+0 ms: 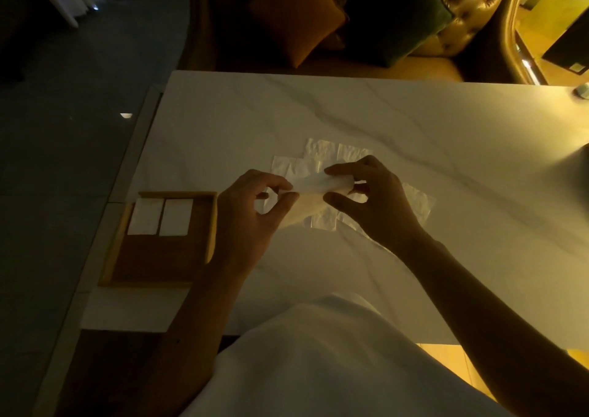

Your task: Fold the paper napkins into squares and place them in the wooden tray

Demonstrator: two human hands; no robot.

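A white paper napkin (314, 183), folded into a narrow strip, is held a little above the table between both hands. My left hand (251, 212) pinches its left end with thumb and fingers. My right hand (373, 199) pinches its right end. Beneath them several unfolded napkins (322, 156) lie spread flat on the marble table (414, 123). The wooden tray (159, 257) sits at the table's left edge, just left of my left hand. Two folded white napkins (161, 216) lie side by side in its far part.
A sofa with an orange cushion (296, 21) and a dark green cushion (398, 18) stands beyond the table's far edge. A small pale object (582, 90) sits at the far right of the table. My white garment (318, 362) covers the near edge.
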